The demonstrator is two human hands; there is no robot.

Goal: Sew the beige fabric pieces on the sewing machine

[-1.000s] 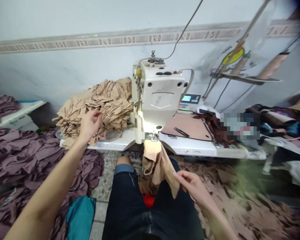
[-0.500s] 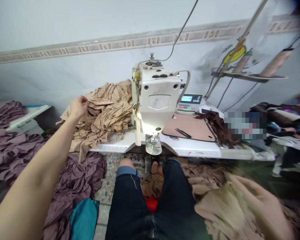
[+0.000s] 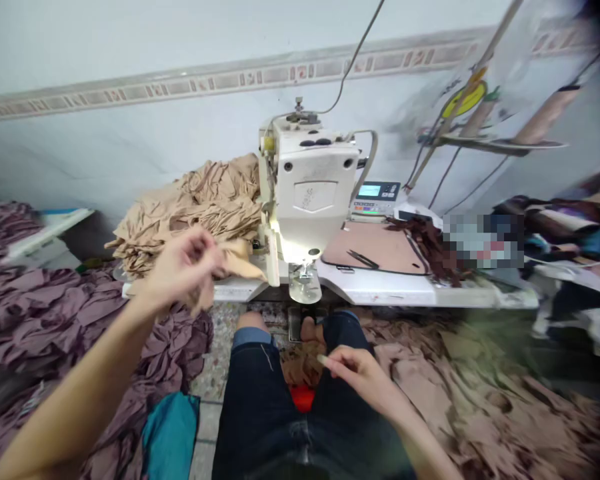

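Tan cloth piece [image 3: 243, 259] is up in the air, trailing from the left hand [image 3: 183, 270], just in front of the big tan pile [image 3: 195, 200] and left of the sewing machine [image 3: 313, 193]! Those left fingers are closed on it, bunched near one end, which probably leaves the other end free to spread; a fold hangs below the palm too. And the right hand [image 3: 363, 373]? Low, over the thigh, fingers curled, thumb and forefinger close together, no cloth visible in them; whether the tips meet, I cannot tell.

Look at the layout: the pile sits on the worktop [image 3: 395, 288] at the left, likely so that the left hand reaches it easily. Snips [image 3: 363, 259] lie on the pink mat [image 3: 385, 240], beside the machine, presumably to be handy for thread. A lamp lights the needle area [image 3: 305, 287], surely to show fine work. Right of the legs, brownish cloth [image 3: 455, 400] covers the floor, within the right arm's reach, it seems.
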